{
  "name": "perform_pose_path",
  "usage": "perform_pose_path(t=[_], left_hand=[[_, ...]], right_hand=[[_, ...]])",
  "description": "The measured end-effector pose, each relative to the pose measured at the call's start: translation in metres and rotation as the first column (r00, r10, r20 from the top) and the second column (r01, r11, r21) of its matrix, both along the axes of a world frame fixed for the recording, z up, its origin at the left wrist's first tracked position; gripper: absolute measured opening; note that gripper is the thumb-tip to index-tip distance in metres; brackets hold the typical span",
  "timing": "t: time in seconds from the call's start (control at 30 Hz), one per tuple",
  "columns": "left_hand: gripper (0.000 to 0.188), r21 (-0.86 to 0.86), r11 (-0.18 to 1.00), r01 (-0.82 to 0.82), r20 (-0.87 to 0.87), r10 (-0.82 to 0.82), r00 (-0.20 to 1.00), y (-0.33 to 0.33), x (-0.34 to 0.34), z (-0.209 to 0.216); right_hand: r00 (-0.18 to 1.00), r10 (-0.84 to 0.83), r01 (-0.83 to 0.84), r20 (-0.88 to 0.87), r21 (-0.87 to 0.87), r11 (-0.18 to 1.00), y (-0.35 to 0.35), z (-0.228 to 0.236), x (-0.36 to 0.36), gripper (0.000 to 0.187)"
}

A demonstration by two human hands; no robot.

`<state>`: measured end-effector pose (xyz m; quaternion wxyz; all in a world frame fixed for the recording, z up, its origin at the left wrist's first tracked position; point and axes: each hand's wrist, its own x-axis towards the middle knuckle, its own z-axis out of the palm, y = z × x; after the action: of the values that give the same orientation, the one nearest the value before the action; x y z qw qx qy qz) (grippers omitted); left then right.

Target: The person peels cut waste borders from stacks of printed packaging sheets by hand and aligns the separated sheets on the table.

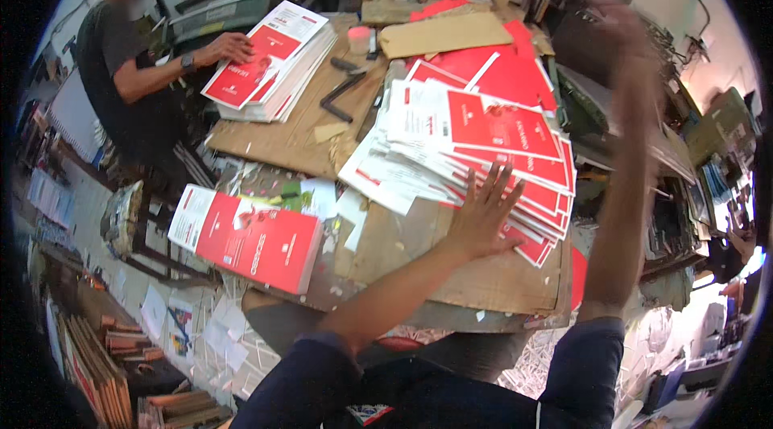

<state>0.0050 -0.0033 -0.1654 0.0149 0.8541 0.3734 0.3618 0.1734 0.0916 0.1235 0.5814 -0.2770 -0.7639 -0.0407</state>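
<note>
My left hand point(485, 216) lies with spread fingers on the near edge of a fanned pile of red and white printed sheets point(503, 123). The pile spreads across the right half of a wooden worktable point(322, 151). Raised well above the right side of the table, my right hand point(626, 39) is smeared by motion, so its fingers cannot be made out. A neat stack of similar red and white printed pieces point(256, 240) sits at the table's near left corner. Behind the fanned pile are red sheets point(527, 79) and a tan board point(445, 35).
At the far left a person point(121, 67) rests a hand on another stack of printed sheets point(270, 59). A black angled tool point(340, 95) and a small pink-topped container point(360, 39) lie between the stacks. Paper scraps cover the floor point(213, 340); machinery point(225, 6) stands behind.
</note>
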Motion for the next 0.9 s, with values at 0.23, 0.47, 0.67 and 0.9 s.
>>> perform_pose_path(t=[0.23,0.47,0.67,0.9], left_hand=[[0.112,-0.133,0.987,-0.087,-0.067,0.078,0.995,0.005,0.014,0.010],[0.104,-0.108,0.978,-0.180,0.019,0.183,0.983,0.014,0.014,-0.001],[0.103,-0.101,0.969,-0.227,-0.018,0.226,0.974,0.014,0.014,0.002],[0.102,-0.179,0.954,-0.239,0.047,0.251,0.967,0.010,0.012,0.003]], right_hand=[[0.892,-0.005,0.296,0.452,-0.575,0.762,0.132,-0.172,-0.002,0.077],[0.758,-0.075,0.558,0.648,-0.585,0.589,0.129,-0.193,0.016,0.074],[0.652,-0.035,0.653,0.757,-0.538,0.532,0.086,-0.173,0.019,0.070],[0.836,0.169,0.426,0.523,-0.811,0.402,0.084,-0.159,0.007,0.059]])
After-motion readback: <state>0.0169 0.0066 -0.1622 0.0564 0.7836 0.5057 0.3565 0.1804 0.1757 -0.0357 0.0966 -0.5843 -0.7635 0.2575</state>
